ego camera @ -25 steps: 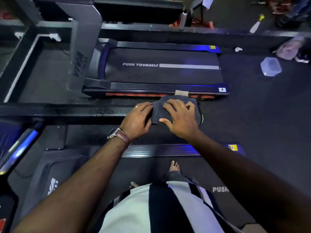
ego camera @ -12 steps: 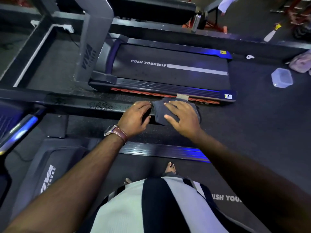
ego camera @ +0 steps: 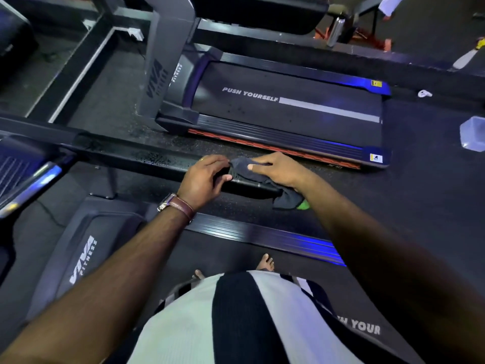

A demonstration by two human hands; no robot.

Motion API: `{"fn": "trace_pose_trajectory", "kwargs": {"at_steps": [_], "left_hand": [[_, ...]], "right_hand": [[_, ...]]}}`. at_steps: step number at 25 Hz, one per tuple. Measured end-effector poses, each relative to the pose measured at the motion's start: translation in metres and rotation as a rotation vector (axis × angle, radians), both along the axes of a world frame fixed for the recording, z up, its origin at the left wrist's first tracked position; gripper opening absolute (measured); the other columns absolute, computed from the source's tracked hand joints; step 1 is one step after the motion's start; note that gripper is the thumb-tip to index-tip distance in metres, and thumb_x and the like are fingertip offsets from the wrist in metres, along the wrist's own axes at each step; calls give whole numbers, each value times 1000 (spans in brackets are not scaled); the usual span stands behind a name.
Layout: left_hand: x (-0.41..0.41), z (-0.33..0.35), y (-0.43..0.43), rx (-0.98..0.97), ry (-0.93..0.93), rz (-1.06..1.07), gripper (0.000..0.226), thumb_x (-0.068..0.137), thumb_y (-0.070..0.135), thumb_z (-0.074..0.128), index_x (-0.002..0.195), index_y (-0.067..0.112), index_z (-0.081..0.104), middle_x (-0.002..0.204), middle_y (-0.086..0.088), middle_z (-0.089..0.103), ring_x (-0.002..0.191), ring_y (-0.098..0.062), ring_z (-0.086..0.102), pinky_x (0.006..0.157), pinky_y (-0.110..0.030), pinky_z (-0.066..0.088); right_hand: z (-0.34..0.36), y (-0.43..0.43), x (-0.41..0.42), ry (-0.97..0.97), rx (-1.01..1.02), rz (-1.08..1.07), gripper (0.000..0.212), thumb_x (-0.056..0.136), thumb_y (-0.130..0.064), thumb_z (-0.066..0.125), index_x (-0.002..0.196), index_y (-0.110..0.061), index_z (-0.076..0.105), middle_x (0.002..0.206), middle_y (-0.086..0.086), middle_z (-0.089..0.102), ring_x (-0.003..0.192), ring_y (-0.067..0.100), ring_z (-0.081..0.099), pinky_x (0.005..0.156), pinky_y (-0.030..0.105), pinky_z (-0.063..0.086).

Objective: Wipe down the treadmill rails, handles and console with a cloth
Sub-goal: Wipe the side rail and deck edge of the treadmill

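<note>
Soft, matt dark cloth (ego camera: 287, 199) lies over a glossy black handrail (ego camera: 131, 153), above a rough, speckled rubber floor (ego camera: 123, 106).

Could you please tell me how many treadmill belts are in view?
2: one belt beyond the rail, lettered PUSH YOURSELF, and one belt under the person's feet. Others may be hidden outside the frame.
</note>
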State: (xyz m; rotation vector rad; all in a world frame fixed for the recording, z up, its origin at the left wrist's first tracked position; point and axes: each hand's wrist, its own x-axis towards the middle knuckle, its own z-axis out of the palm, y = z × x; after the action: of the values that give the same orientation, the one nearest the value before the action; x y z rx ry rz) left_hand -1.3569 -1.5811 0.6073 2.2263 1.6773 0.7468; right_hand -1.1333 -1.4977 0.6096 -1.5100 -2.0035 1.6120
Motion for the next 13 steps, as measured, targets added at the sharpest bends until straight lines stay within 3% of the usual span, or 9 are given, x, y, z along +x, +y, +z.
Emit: {"fn": "trace_pose_trajectory", "kwargs": {"at_steps": [2,5,8,10,13], "left_hand": [[3,0,-2,-7,1,23,25,84,18,71,104,4,69,109,-8,67,97,-24,63,86,-33,52],[4,2,-2,-18,-3,28,25,84,19,70,104,4,70,111,-7,68,100,-23,63,89,-33,51],[2,5,0,-46,-27,47,27,81,20,74,104,5,71,110,-5,69,100,-20,64,90,-30,50],[2,6,1,-46,-41,57,28,80,21,75,103,6,71,109,-4,69,99,-18,65,90,-25,49],[4,6,1,-45,-49,74,29,79,24,76,102,7,72,108,-5,70,98,-17,65,90,-23,49]], "right_hand": [[13,11,-7,-25,-171,78,33,94,-47,61,112,-24,74,110,-10,70,97,10,66,90,26,50],[1,11,4,148,-483,-33,24,88,-34,71,107,-20,69,115,1,68,90,15,67,85,27,55],[-24,-4,17,264,-668,-245,44,82,-41,73,114,-11,70,110,11,72,99,26,70,100,41,51],[-20,1,16,237,-538,-293,36,87,-41,69,108,-12,74,103,10,75,97,27,71,99,45,52],[6,20,2,146,-432,-46,25,92,-34,67,110,-19,74,104,2,75,98,21,71,94,35,54]]}}
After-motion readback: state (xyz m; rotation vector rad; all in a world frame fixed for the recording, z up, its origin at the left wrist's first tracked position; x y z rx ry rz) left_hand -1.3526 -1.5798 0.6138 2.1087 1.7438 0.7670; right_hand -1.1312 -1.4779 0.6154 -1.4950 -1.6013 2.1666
